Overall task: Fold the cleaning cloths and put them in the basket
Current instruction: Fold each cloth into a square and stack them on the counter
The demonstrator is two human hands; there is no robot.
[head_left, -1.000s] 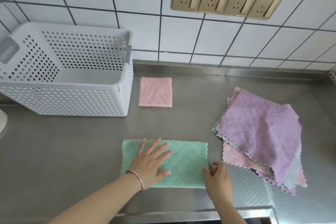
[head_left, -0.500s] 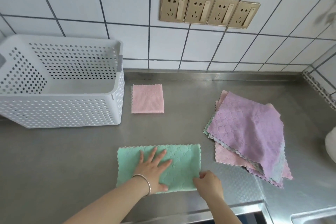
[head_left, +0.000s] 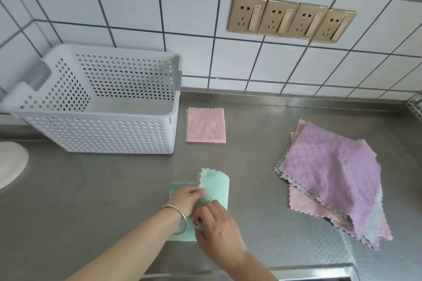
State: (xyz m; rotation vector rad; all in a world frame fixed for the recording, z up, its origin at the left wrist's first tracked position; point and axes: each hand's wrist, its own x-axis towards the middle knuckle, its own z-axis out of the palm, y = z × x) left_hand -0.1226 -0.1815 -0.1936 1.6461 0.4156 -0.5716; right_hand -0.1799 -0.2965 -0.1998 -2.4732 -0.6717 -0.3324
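Note:
A green cloth [head_left: 215, 187] lies on the steel counter near the front edge, its right half lifted and curling over to the left. My right hand [head_left: 217, 232] grips that raised half at its near edge. My left hand [head_left: 186, 198], a bangle on its wrist, presses on the cloth's left half and pinches the raised half at the fold. A folded pink cloth [head_left: 205, 125] lies flat beside the white perforated basket [head_left: 102, 130], which stands at the back left with nothing visible inside. A loose pile of cloths [head_left: 331, 178], purple on top, lies at the right.
The tiled wall carries a row of gold sockets [head_left: 291, 19] above the counter. A white round object [head_left: 10, 164] sits at the far left edge. The counter's front lip [head_left: 308, 271] runs just below my hands.
The green cloth lay flat as a long rectangle under my left palm; my right hand has since lifted its right end and carried it leftward over the other half. The camera view shifted left.

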